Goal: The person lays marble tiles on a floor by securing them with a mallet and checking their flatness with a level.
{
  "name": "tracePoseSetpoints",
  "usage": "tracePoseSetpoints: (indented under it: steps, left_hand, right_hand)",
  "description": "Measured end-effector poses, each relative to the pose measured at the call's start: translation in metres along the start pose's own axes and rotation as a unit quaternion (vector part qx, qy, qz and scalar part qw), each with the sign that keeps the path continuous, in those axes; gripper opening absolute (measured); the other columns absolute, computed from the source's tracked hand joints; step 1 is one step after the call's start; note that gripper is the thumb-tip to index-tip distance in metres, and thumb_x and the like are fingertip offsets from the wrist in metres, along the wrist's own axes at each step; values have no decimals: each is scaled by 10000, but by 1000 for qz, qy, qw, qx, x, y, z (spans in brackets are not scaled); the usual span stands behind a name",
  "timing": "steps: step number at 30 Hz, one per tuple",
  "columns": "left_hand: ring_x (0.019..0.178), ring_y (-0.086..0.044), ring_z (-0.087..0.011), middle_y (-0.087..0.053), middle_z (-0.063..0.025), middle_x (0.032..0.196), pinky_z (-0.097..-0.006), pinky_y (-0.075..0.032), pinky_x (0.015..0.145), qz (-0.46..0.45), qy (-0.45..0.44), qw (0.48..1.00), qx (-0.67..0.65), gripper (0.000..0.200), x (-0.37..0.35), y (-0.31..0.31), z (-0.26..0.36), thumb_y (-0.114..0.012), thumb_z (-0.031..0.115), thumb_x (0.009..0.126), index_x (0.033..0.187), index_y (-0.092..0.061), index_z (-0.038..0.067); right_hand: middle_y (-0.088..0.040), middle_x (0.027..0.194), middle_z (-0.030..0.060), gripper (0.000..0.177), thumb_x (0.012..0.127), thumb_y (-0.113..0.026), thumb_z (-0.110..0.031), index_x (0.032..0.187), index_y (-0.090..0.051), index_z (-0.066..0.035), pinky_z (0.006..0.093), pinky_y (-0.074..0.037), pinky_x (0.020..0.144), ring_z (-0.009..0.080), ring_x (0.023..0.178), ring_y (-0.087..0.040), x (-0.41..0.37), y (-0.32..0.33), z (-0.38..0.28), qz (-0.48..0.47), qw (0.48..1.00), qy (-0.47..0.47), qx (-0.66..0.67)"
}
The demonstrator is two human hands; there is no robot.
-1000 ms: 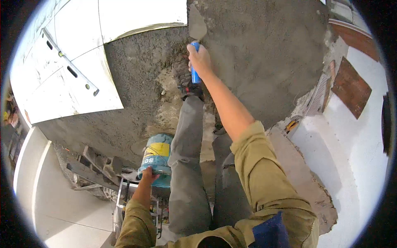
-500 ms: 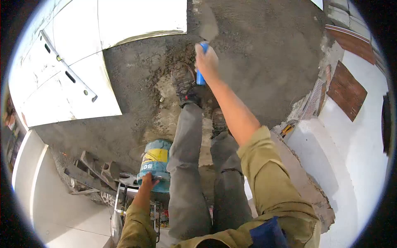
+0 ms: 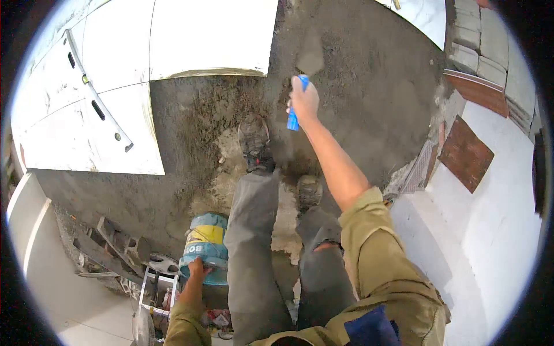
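My right hand [image 3: 304, 102] is closed around the blue handle of a trowel [image 3: 294, 120]. The trowel's grey blade [image 3: 310, 53] points away from me, over the wet mortar bed [image 3: 369, 86], and blends with its colour. Low on the left, my left hand [image 3: 197, 270] grips the rim of a teal bucket [image 3: 209, 251] with a yellow band. The bucket leans on its side beside my left leg, and its inside is hidden. My left shoe [image 3: 254, 141] stands at the mortar's rough edge, below large white tiles [image 3: 210, 37].
A spirit level [image 3: 95, 95] lies across the tiles at left. Broken blocks and boards [image 3: 112, 242] and a ladder-like metal frame [image 3: 158, 282] are at lower left. On the right are a brown tile piece [image 3: 466, 153], a white ledge [image 3: 441, 248] and stacked pale blocks [image 3: 482, 43].
The whole view has shifted, so the tiles and floor sit lower in it. My right hand has moved slightly right with the trowel. My left hand still holds the bucket.
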State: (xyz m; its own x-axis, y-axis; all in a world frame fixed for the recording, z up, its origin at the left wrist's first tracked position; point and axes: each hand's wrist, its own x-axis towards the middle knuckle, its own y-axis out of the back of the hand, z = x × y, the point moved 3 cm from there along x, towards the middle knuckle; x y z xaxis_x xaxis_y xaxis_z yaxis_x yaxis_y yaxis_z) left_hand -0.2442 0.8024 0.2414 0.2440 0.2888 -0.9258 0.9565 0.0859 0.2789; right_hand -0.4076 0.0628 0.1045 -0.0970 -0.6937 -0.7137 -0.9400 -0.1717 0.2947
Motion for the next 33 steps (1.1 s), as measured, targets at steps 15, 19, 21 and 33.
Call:
tracePoseSetpoints:
  steps: [15,19,21,33]
  left_hand:
    - [894,-592,-421,-594,-276,978,-486,-460,831,575,-3,802,-165,472,-20,-51,12,-667,291,856,1067,-482,-89]
    - [961,-583,-423,-578,-296,1047,-491,-454,859,569,-35,794,-212,515,-16,-47,13,-669,290,860,1116,-476,-114]
    - [973,-568,-447,-586,-302,1103,-482,-433,863,585,-69,785,-192,569,-19,-45,13,-638,294,853,1137,-478,-172]
    - [1065,-569,-385,-559,-254,1279,-454,-477,882,517,-54,831,-198,585,-46,-30,26,-475,404,981,1276,-482,-101]
  right_hand:
    - [-529,644,45,344,917,-585,-378,796,-497,-68,325,-477,397,150,467,-545,100,-22,-73,-155,976,150,-29]
    - [-532,649,57,359,918,-580,-373,790,-517,-43,361,-490,415,169,490,-556,143,-37,-81,-165,979,121,2]
    - [-532,650,62,364,916,-583,-372,784,-518,-38,365,-491,415,174,489,-556,148,-40,-80,-122,985,122,32]
    - [-589,714,123,353,903,-586,-305,871,-555,45,401,-513,441,243,550,-606,169,-21,-112,-115,984,122,60]
